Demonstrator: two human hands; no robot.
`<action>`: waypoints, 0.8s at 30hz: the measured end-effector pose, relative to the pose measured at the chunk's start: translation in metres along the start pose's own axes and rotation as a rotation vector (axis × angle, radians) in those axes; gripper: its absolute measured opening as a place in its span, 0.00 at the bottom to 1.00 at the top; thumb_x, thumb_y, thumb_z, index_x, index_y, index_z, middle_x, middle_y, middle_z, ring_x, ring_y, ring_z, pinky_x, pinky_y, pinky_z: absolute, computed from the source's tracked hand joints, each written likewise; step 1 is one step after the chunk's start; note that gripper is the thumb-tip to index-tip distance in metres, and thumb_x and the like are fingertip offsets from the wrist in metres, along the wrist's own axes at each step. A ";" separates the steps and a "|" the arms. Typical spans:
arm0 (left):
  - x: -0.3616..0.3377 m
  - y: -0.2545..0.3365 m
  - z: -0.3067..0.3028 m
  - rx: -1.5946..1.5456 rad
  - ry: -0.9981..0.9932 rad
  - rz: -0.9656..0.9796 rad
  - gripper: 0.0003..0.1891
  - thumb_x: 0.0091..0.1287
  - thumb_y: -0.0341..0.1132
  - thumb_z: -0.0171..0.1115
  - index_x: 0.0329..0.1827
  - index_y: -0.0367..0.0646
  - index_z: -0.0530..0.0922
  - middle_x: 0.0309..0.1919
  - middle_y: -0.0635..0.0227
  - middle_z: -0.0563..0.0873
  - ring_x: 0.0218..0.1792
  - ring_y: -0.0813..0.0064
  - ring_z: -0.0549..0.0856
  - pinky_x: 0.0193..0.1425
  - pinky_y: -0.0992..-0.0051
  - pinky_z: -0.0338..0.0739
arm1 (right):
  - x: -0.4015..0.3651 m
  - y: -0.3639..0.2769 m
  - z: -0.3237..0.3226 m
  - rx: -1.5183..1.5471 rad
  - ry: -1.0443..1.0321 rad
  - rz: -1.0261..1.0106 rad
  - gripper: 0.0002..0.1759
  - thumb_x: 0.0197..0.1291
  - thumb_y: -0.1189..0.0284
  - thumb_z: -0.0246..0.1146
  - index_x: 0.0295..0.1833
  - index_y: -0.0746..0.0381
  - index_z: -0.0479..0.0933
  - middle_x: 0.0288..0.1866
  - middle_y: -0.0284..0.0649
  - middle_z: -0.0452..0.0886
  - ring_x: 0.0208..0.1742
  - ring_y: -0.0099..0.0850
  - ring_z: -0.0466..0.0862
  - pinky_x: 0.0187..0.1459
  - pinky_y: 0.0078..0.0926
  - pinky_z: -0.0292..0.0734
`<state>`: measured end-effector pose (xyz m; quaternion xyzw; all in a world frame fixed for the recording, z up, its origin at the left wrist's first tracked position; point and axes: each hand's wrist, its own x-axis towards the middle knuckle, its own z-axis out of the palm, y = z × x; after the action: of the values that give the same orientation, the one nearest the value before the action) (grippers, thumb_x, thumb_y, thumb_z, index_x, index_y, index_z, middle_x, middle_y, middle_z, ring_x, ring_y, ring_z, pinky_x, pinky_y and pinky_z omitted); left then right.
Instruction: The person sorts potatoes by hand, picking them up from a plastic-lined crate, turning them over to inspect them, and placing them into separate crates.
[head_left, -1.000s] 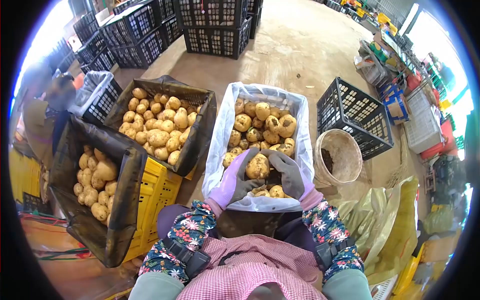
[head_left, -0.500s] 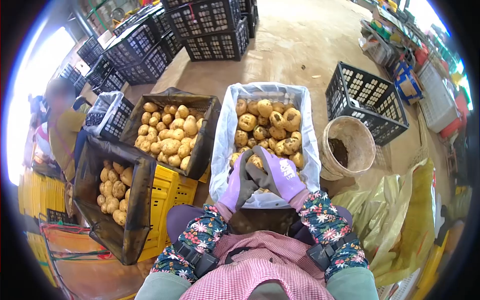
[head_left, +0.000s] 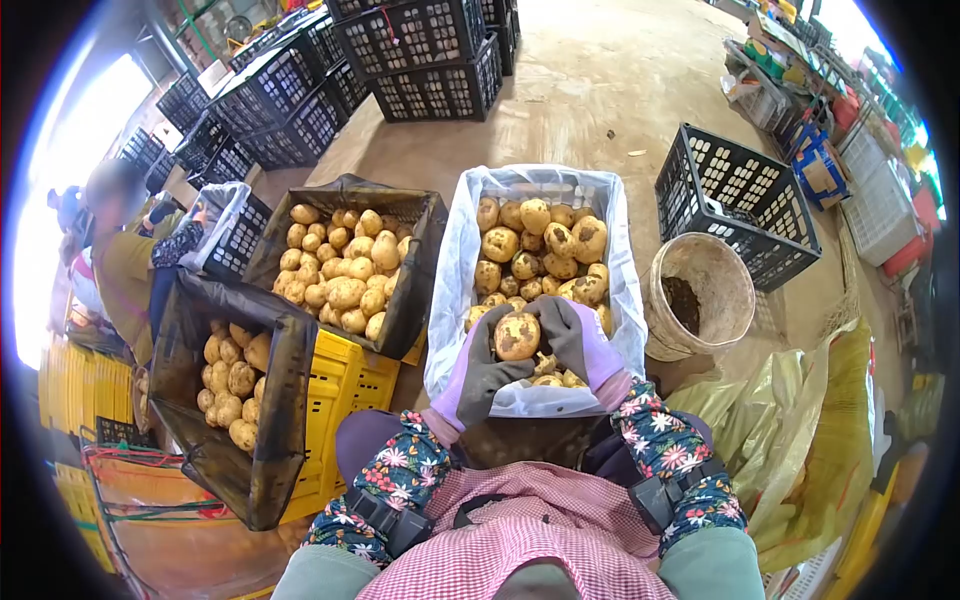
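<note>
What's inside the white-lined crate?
Potatoes, several with dark patches. The left hand and right hand hide part of the near end; whatever lies beneath the top layer is covered.

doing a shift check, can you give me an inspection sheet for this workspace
surface: dusty floor, few dark specks
things: white-lined crate of potatoes in front; two dark-lined crates of potatoes at left
clutter: bucket with dark matter inside, beside black crate; crumpled sack at right
grip: left hand and right hand, gloved, hold a blotchy potato
cables: red strand at lower left, cannot tell if cable
surroundings: co-worker at left; stacked black crates ahead
</note>
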<state>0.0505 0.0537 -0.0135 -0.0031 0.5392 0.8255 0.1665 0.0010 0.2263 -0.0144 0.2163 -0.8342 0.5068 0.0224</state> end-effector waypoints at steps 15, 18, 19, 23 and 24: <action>0.005 -0.009 -0.011 0.494 0.172 0.338 0.39 0.53 0.27 0.74 0.66 0.41 0.61 0.56 0.63 0.71 0.57 0.73 0.73 0.63 0.72 0.71 | 0.000 -0.028 0.000 0.478 -0.082 0.317 0.18 0.66 0.76 0.54 0.61 0.64 0.72 0.51 0.41 0.80 0.52 0.23 0.78 0.48 0.20 0.75; 0.002 -0.007 -0.006 0.761 0.178 0.401 0.39 0.53 0.26 0.73 0.66 0.41 0.61 0.56 0.63 0.71 0.57 0.73 0.74 0.63 0.72 0.72 | -0.006 -0.024 0.011 0.050 0.025 0.038 0.17 0.66 0.68 0.59 0.57 0.61 0.75 0.41 0.52 0.83 0.41 0.39 0.84 0.44 0.30 0.78; -0.001 -0.006 -0.004 0.879 0.208 0.424 0.39 0.52 0.25 0.73 0.66 0.42 0.61 0.57 0.64 0.71 0.57 0.73 0.74 0.63 0.72 0.72 | -0.005 -0.021 0.012 0.051 0.048 -0.005 0.15 0.65 0.70 0.59 0.56 0.61 0.76 0.39 0.54 0.83 0.39 0.40 0.84 0.42 0.31 0.78; 0.001 -0.007 -0.004 0.568 0.151 0.369 0.38 0.54 0.26 0.73 0.67 0.42 0.61 0.57 0.64 0.71 0.56 0.74 0.75 0.58 0.74 0.75 | -0.004 -0.001 0.010 0.462 0.003 0.275 0.13 0.68 0.75 0.54 0.54 0.68 0.77 0.46 0.37 0.82 0.46 0.22 0.79 0.47 0.20 0.76; 0.002 -0.003 -0.002 0.566 0.160 0.378 0.38 0.54 0.26 0.73 0.67 0.42 0.61 0.57 0.64 0.71 0.56 0.74 0.75 0.58 0.74 0.75 | -0.002 -0.008 0.005 0.515 -0.035 0.383 0.13 0.70 0.75 0.54 0.55 0.69 0.75 0.45 0.36 0.82 0.43 0.21 0.80 0.45 0.18 0.77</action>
<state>0.0493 0.0540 -0.0176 0.0785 0.7492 0.6566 -0.0381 0.0066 0.2195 -0.0109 0.0630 -0.7045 0.6923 -0.1433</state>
